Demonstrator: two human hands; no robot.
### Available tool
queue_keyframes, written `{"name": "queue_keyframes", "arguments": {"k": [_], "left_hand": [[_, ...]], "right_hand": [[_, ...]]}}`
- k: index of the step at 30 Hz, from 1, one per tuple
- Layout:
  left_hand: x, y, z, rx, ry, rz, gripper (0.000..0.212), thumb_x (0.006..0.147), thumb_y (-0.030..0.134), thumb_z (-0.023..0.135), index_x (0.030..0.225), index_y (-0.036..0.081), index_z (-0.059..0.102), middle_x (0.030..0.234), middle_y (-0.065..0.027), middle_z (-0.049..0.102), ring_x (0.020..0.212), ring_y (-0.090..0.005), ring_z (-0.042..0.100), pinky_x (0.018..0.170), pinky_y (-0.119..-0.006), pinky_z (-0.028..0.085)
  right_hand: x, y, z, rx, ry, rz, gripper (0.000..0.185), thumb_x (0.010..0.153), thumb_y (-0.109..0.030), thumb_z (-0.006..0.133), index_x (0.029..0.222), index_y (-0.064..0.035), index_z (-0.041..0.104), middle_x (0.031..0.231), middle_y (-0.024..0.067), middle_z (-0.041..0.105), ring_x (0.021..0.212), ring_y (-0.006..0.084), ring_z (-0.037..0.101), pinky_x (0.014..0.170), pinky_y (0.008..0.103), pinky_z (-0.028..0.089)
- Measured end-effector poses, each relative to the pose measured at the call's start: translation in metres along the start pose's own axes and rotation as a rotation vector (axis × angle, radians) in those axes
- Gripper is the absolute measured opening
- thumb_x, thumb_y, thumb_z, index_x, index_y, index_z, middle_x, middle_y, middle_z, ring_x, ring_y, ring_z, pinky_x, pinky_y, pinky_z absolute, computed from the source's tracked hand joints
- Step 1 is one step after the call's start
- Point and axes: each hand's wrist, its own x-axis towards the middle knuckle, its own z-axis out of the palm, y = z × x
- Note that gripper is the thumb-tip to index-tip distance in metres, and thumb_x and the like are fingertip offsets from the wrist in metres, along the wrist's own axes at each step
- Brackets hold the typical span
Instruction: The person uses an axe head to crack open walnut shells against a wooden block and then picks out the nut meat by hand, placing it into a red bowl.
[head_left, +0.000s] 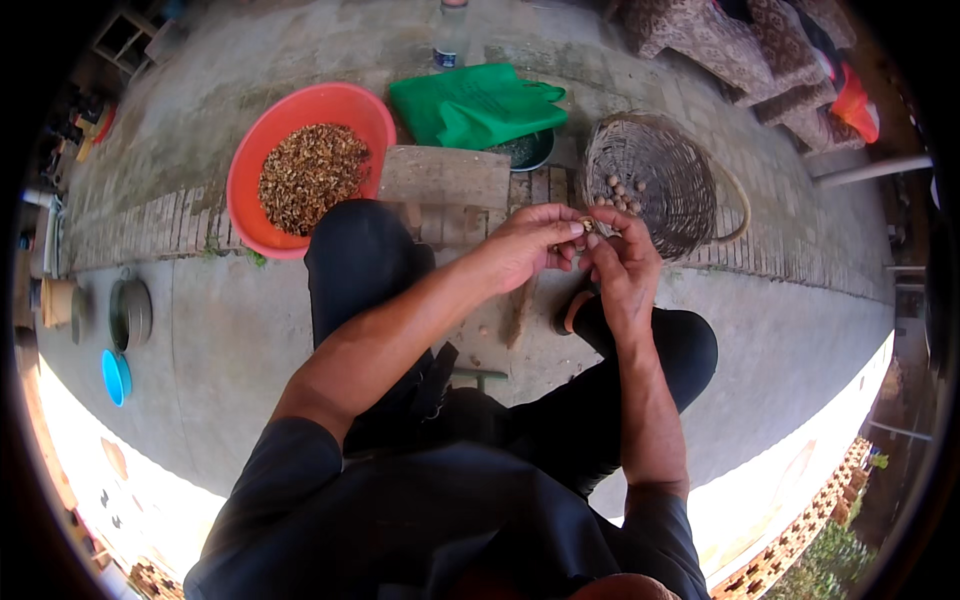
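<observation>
My left hand (525, 244) and my right hand (627, 266) meet over the near rim of a wicker basket. Their fingertips pinch a small cracked nut (587, 224), apparently a walnut, with pale flesh showing. The fingers cover much of it. Several whole walnuts (618, 193) lie inside the wicker basket (686, 169), beyond my right hand. To the left, a red plastic basin (244, 161) holds a heap of brown nut pieces (311, 176); whether shells or kernels, I cannot tell.
A wooden board (444, 176) lies before my knees. Behind it, a green bag (480, 109) partly covers a dark bowl (534, 152). A plastic bottle (448, 41) stands farther off. At left are a blue basin (116, 379) and a metal pot (133, 311). Covered sofas (705, 45) sit at upper right.
</observation>
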Motion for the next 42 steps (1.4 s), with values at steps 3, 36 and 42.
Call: {"name": "queue_keyframes", "arguments": {"k": [3, 36, 42], "left_hand": [[0.001, -0.001, -0.002, 0.015, -0.03, -0.003, 0.017, 0.1, 0.018, 0.067, 0.113, 0.007, 0.064, 0.094, -0.0008, 0.067, 0.079, -0.0099, 0.063, 0.072, -0.029, 0.058], [-0.005, 0.012, 0.008, 0.306, -0.061, 0.053, 0.021, 0.104, 0.022, 0.056, 0.115, 0.003, 0.058, 0.088, -0.0037, 0.063, 0.069, -0.0085, 0.056, 0.056, -0.023, 0.046], [-0.007, 0.013, 0.006, 0.316, -0.056, -0.007, 0.019, 0.105, 0.023, 0.055, 0.111, 0.005, 0.057, 0.081, -0.0003, 0.058, 0.061, -0.0054, 0.05, 0.05, -0.021, 0.04]], "right_hand": [[-0.001, 0.007, -0.002, -0.076, 0.041, -0.07, 0.022, 0.091, 0.005, 0.063, 0.113, 0.0006, 0.066, 0.097, 0.0064, 0.066, 0.069, 0.0096, 0.063, 0.06, 0.0235, 0.048], [-0.001, 0.011, -0.007, -0.064, -0.045, -0.153, 0.013, 0.093, 0.008, 0.06, 0.104, 0.0017, 0.064, 0.089, 0.0067, 0.062, 0.073, 0.0121, 0.064, 0.065, 0.0261, 0.053], [-0.002, 0.006, -0.007, -0.074, -0.077, -0.131, 0.01, 0.094, 0.008, 0.061, 0.101, 0.0018, 0.064, 0.088, 0.0063, 0.062, 0.072, 0.0111, 0.064, 0.065, 0.0257, 0.053]]}}
